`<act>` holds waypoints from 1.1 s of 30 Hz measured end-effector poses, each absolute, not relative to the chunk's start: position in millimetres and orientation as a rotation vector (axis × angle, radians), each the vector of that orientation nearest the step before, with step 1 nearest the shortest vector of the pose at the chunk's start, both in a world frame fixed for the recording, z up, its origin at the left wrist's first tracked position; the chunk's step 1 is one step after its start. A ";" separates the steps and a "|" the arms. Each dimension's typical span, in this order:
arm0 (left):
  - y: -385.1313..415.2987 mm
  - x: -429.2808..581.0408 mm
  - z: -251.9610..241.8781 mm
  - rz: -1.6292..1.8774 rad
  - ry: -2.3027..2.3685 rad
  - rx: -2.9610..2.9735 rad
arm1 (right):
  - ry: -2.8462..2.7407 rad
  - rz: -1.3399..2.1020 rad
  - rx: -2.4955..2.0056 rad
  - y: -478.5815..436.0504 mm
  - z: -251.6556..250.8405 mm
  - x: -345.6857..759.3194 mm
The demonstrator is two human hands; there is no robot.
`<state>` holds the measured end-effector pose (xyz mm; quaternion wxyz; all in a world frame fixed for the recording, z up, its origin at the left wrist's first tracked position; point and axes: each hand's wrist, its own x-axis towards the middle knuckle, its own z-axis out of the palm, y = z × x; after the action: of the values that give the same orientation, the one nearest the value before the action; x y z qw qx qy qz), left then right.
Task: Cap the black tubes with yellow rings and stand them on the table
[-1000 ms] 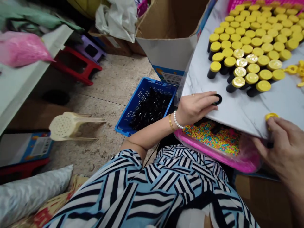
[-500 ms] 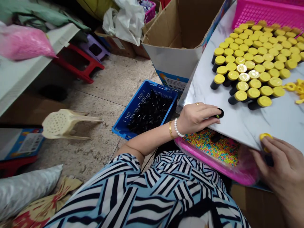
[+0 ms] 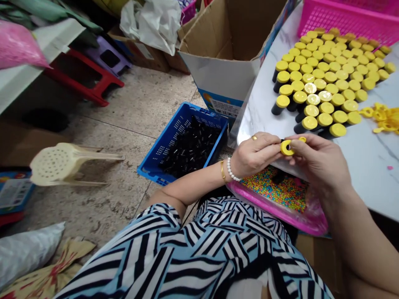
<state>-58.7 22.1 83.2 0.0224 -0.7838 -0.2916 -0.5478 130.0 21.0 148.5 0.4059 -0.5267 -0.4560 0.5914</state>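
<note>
My left hand, with a pearl bracelet and a ring, pinches a small black tube, mostly hidden by the fingers. My right hand has its fingers closed on a yellow ring-shaped piece, held against the tube at the table's edge. Whether the two parts are joined I cannot tell. Below the hands are small multicoloured beads in a plastic-lined pink tray, with a dark piece lying among them. Many black tubes with yellow caps stand grouped on the marbled white table.
More yellow pieces lie at the table's right, near a pink basket. A blue crate of black tubes stands on the floor by a large open carton. A cream stool is farther left.
My right hand has come up and left, bringing the yellow ring-shaped piece to the black tube in my left hand. The view has shifted slightly to the right.
</note>
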 end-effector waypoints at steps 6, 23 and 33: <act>17.7 -54.8 81.5 -1.919 -1.128 -2.354 | -1.189 1.429 -1.426 24.6 148.7 121.7; 14.9 -61.4 106.0 -1.913 -1.399 -2.669 | -1.226 1.491 -1.572 18.3 165.1 115.5; -7.8 -48.9 118.5 -1.963 -1.676 -2.617 | -1.176 1.565 -1.594 13.4 163.4 125.3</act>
<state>-48.9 -7.8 118.5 -0.2640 -0.6867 -0.4398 -0.5151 125.3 13.4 163.4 0.3038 -0.6016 -0.4438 0.5906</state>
